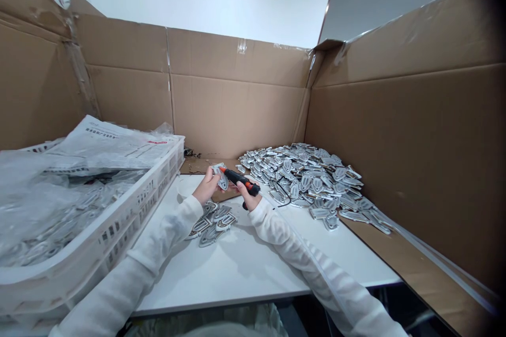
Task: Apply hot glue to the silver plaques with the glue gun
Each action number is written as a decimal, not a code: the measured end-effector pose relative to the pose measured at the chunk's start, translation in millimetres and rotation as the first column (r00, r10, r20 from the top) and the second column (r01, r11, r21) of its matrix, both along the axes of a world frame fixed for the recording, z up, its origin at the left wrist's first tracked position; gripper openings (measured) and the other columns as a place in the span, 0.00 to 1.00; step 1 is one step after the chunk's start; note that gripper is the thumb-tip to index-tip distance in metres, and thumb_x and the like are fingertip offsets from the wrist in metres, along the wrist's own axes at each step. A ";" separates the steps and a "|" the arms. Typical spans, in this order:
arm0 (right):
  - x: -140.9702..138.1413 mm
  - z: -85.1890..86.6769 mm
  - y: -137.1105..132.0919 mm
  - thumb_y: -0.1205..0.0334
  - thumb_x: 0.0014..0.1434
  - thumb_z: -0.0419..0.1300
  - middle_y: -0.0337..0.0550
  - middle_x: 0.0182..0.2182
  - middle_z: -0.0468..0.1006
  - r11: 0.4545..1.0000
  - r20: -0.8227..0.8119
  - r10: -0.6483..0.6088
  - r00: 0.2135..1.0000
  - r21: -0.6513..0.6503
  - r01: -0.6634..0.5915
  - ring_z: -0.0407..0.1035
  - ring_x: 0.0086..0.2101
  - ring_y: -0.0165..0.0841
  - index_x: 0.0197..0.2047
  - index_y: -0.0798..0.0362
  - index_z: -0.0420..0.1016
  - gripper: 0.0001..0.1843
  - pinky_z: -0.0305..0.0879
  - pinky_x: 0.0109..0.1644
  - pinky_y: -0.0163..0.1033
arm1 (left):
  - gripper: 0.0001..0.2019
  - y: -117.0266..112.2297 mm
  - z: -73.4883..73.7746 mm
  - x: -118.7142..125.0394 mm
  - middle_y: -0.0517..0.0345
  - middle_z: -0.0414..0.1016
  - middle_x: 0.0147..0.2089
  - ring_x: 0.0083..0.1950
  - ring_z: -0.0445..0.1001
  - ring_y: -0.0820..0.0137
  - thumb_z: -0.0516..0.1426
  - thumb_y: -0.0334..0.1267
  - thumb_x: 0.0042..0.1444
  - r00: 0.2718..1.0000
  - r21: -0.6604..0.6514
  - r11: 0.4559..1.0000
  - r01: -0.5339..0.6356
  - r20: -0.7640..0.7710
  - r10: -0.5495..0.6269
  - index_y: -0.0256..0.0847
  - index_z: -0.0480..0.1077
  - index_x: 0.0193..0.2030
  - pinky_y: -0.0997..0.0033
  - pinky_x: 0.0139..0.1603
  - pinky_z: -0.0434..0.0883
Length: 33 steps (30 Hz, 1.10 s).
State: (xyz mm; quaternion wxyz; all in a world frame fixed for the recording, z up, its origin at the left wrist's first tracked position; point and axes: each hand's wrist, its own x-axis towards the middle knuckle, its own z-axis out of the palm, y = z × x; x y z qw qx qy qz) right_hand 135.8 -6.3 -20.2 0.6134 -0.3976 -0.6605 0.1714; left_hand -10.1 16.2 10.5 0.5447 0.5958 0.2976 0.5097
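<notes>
My left hand [207, 186] pinches a flat grey-and-white shield-shaped piece [222, 181] above the table. In my right hand [249, 198] is a black and orange glue gun [243, 180], its orange tip pointing left and touching or nearly touching that piece; I cannot tell which. My fingers hide the lower part of the glue gun. Below my left wrist lies a small loose pile of similar pieces [215, 221], some with brown edging. A large heap of such grey-and-white pieces [304, 174] spreads to the right of my hands.
At the left stands a white plastic basket [158, 189] holding wrapped pieces and a printed white plastic bag [106, 139]. Cardboard walls [237, 100] enclose the white table [253, 268] at the back and sides. A black cord [285, 201] curves beside the heap.
</notes>
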 end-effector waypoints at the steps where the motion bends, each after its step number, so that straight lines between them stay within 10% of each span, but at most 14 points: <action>1: 0.6 -0.8 0.9 0.48 0.51 0.52 0.43 0.23 0.73 1.000 0.004 0.001 1.000 0.004 -0.001 0.68 0.26 0.33 0.30 0.55 0.73 0.19 0.63 0.34 0.37 | 0.12 -0.5 0.3 0.1 0.64 0.67 0.24 0.23 0.71 0.72 0.52 0.41 0.50 1.000 -0.004 1.000 0.002 -0.002 -0.002 0.41 0.52 0.37 0.76 0.21 0.65; 33: -2.5 3.2 -4.3 0.48 0.50 0.52 0.38 0.14 0.65 0.995 0.025 -0.093 0.995 0.020 0.093 0.59 0.18 0.27 0.18 0.55 0.69 0.20 0.56 0.25 0.33 | 0.09 -2.2 0.3 2.3 0.65 0.67 0.23 0.23 0.72 0.72 0.50 0.39 0.52 1.000 -0.011 1.000 -0.024 -0.016 0.024 0.41 0.52 0.37 0.75 0.22 0.67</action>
